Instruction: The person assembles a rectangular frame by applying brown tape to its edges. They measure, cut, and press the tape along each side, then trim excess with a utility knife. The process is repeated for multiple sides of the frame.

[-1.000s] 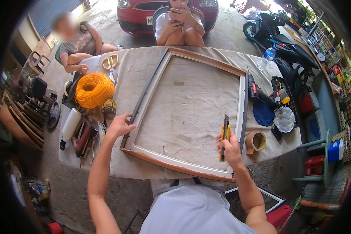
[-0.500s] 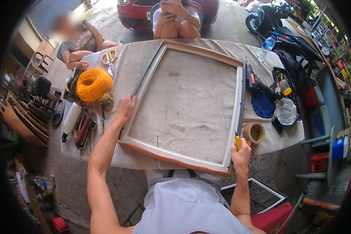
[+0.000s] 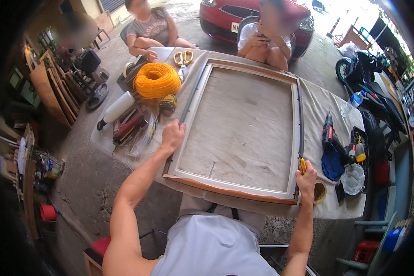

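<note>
A rectangular wooden frame (image 3: 291,138) lies on the cloth-covered table, with pale inner strips, brown ends and dark long sides. My left hand (image 3: 173,135) is closed around its left side near the front corner. At the right side, my right hand (image 3: 307,177) grips a small yellow-handled tool (image 3: 302,166) with a thin dark tip. That tip meets the frame's dark edge; its exact kind is too small to tell. Just beyond my right hand stands a roll of brown tape (image 3: 320,192), partly hidden by it. A tape measure (image 3: 169,104) sits beyond my left hand.
Orange rope (image 3: 157,81), scissors (image 3: 184,62) and a white roll (image 3: 118,108) lie on the left. A drill (image 3: 328,129), blue cloth (image 3: 332,163) and toolbox (image 3: 361,142) occupy the right. Two people sit past the far edge, before a red car (image 3: 280,23).
My view has shifted and turned. Against the tabletop, the frame has turned counterclockwise, its far left corner nearer the scissors. Both hands keep their holds.
</note>
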